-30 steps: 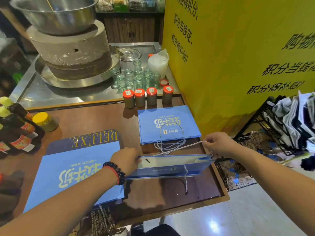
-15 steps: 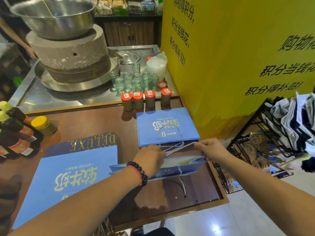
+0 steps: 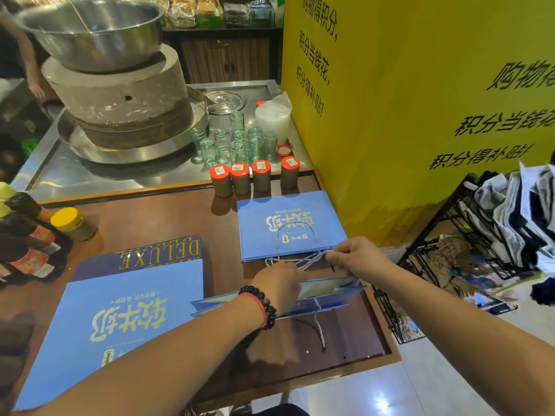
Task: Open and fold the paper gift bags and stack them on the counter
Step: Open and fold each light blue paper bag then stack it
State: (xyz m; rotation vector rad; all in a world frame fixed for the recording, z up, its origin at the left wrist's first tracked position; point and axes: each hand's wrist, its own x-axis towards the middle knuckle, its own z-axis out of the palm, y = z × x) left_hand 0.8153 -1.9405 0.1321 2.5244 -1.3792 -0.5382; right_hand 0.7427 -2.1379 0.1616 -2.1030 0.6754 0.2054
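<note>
A half-open blue paper gift bag (image 3: 327, 298) lies on its side on the brown counter (image 3: 168, 223), its mouth facing me. My left hand (image 3: 277, 288), with a bead bracelet at the wrist, grips the bag's upper rim near the middle. My right hand (image 3: 357, 256) pinches the bag's grey cord handle (image 3: 300, 262) just above its right end. A stack of flat folded blue bags (image 3: 288, 223) lies right behind. A larger flat blue bag (image 3: 120, 319) lies at the front left on a dark "DELUXE" bag (image 3: 156, 250).
Four orange-lidded jars (image 3: 252, 177) stand at the counter's back edge, with glasses (image 3: 237, 142) and a stone mill (image 3: 120, 97) on the steel top behind. Bottles (image 3: 24, 235) and a yellow-lidded jar (image 3: 72, 223) stand at the left. A yellow sign (image 3: 420, 100) and a black wire rack (image 3: 468, 241) are on the right.
My left hand slid right along the bag's rim from its left end to the middle. My right hand moved left and away, drawing the cord handle toward the folded stack.
</note>
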